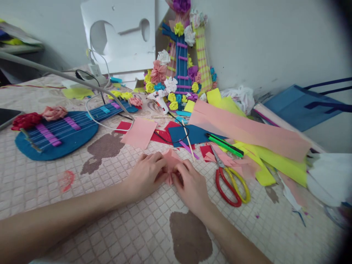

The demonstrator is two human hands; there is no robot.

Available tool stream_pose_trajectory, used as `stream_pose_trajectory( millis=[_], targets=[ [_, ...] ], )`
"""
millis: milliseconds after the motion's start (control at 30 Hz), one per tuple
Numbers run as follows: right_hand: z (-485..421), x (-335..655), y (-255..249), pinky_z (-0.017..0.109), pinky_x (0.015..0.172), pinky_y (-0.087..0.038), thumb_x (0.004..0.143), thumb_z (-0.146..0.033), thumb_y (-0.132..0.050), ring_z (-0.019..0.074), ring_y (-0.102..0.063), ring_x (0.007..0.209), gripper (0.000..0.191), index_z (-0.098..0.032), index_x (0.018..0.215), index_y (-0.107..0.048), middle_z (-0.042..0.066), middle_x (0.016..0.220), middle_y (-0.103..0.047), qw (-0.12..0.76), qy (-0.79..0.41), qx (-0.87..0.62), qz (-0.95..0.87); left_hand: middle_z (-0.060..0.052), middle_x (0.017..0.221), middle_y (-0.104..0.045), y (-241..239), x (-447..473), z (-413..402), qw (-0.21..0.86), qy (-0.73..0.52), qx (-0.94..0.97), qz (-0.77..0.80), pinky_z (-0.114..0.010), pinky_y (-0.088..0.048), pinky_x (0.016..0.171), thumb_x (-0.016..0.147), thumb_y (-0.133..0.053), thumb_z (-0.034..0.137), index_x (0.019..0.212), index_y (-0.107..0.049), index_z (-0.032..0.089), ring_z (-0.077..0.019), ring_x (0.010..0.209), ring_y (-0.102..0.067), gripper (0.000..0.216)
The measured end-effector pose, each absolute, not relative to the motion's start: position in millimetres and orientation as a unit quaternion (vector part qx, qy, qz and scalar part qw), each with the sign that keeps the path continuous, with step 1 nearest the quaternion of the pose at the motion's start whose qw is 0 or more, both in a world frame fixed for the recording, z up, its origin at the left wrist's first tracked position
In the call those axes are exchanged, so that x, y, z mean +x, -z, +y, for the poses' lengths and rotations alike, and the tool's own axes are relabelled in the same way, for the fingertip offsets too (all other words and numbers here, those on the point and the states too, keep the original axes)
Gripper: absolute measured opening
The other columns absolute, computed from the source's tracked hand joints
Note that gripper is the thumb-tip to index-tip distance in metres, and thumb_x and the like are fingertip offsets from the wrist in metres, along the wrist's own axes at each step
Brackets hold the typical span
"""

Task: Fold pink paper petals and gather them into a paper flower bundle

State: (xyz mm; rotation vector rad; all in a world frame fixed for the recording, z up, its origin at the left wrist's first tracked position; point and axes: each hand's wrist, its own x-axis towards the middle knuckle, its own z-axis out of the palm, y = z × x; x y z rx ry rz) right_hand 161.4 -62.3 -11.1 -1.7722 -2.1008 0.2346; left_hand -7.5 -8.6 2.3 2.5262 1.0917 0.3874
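Note:
A small piece of pink crepe paper (pixel 171 160) is pinched between my two hands, gathered at its middle and fanned out above the fingers. My left hand (pixel 147 172) closes on its left side, fingertips partly hidden. From the other side my right hand (pixel 191 183) grips it with thumb and fingers. Just beyond lies a flat pink paper square (pixel 140 132). Scissors (pixel 229 181) with one red and one yellow handle rest to the right of my right hand, beside pink paper scraps (pixel 238 165).
A blue paper guitar (pixel 63 132) with paper flowers lies at left. Behind stand a white glue gun (pixel 159 101), decorated guitars (pixel 183 69) and a white foam board (pixel 121 40). A green cutter (pixel 224 144), a stick (pixel 188 139) and a long pink strip (pixel 247 128) lie at right.

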Motion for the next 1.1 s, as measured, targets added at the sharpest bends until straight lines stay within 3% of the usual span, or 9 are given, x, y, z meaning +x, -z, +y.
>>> stream_pose_trajectory(
  millis=[333, 667, 767, 933, 1100],
  targets=[
    [-63.6, 160.5, 6.7, 0.025, 0.057, -0.04, 0.084, -0.02, -0.05, 0.016, -0.058, 0.075, 0.004, -0.022, 0.087, -0.052, 0.003, 0.093, -0.053, 0.174, -0.095, -0.625, -0.755, -0.005, 0.098, -0.056, -3.4, -10.4, -12.9, 0.18, -0.115, 0.9, 0.381, -0.036, -0.036, 0.078, 0.076, -0.058, 0.023, 0.089, -0.054, 0.018, -0.0231, 0.091, -0.055, 0.015],
    [-68.9, 165.4, -2.6, 0.033, 0.071, -0.048, 0.073, -0.02, -0.059, 0.0194, -0.055, 0.086, 0.025, -0.022, 0.095, -0.048, 0.004, 0.097, -0.049, 0.195, -0.168, -0.598, -0.759, -0.005, 0.101, -0.055, -5.9, -13.3, -9.6, 0.208, -0.104, 0.9, 0.369, -0.036, -0.035, 0.079, 0.068, -0.067, 0.029, 0.092, -0.052, 0.019, -0.0233, 0.091, -0.054, 0.03],
    [-69.4, 165.2, -4.8, 0.034, 0.072, -0.047, 0.075, -0.02, -0.057, 0.0198, -0.055, 0.086, 0.023, -0.022, 0.096, -0.048, 0.005, 0.098, -0.049, 0.198, -0.179, -0.593, -0.759, -0.004, 0.1, -0.055, -5.4, -14.3, -9.0, 0.217, -0.109, 0.899, 0.365, -0.036, -0.035, 0.079, 0.067, -0.068, 0.031, 0.092, -0.053, 0.02, -0.0224, 0.09, -0.054, 0.032],
    [-68.4, 158.6, -1.2, 0.032, 0.065, -0.046, 0.083, -0.023, -0.049, 0.0191, -0.056, 0.078, 0.008, -0.021, 0.09, -0.049, 0.005, 0.091, -0.049, 0.198, -0.135, -0.612, -0.754, -0.003, 0.099, -0.056, -5.9, -15.5, -7.3, 0.231, -0.122, 0.893, 0.366, -0.036, -0.035, 0.079, 0.066, -0.07, 0.028, 0.09, -0.054, 0.02, -0.022, 0.09, -0.055, 0.03],
    [-67.8, 155.2, 6.1, 0.031, 0.06, -0.044, 0.082, -0.032, -0.053, 0.0204, -0.057, 0.077, 0.016, -0.02, 0.091, -0.048, 0.006, 0.093, -0.051, 0.18, -0.092, -0.627, -0.752, -0.002, 0.09, -0.057, -5.8, -16.2, -1.9, 0.261, -0.153, 0.878, 0.37, -0.032, -0.039, 0.077, 0.08, -0.053, 0.016, 0.083, -0.055, 0.018, -0.0163, 0.082, -0.056, 0.004]
  ],
)
